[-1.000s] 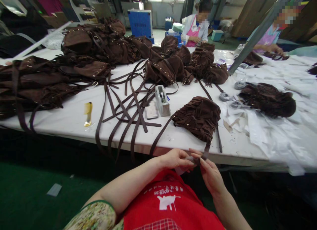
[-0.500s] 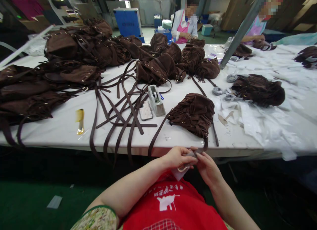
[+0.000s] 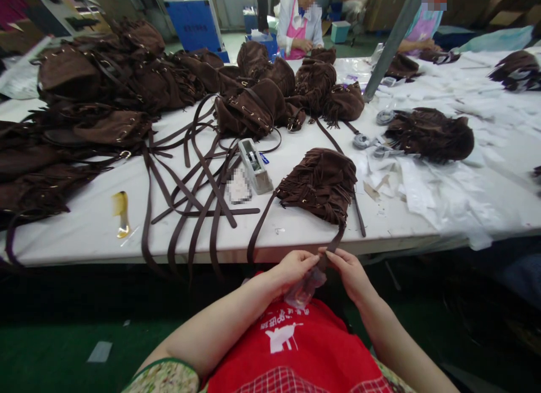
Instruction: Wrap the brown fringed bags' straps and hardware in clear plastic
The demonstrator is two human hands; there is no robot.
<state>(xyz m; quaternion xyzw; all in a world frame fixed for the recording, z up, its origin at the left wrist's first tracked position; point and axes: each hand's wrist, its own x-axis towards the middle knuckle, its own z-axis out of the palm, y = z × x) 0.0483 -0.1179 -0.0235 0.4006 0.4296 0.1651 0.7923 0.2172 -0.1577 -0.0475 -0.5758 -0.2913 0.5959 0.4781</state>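
Observation:
Just off the table's front edge, my left hand (image 3: 298,267) and my right hand (image 3: 349,269) come close together in front of the red apron. My right fingers pinch the dark brown strap (image 3: 337,238) of a fringed bag (image 3: 321,184) lying on the table. My left fingers are closed at the strap's lower part, where a clear plastic wrap (image 3: 305,288) hangs down; whether they grip strap or plastic alone is hard to see. A tape dispenser (image 3: 256,167) stands left of the bag, with a small pale item (image 3: 239,185) beside it.
Several brown bags (image 3: 101,77) are heaped on the left and at the back. Loose straps (image 3: 203,212) hang over the front edge near a yellow comb (image 3: 121,212). White wrapping sheets (image 3: 456,201) cover the right side. A metal post (image 3: 391,43) rises there. Two people work across the table.
My hands have drawn slightly apart, and the clear plastic now hangs lower and more openly beneath them. The whole view has shifted, so the table's contents appear further left and higher.

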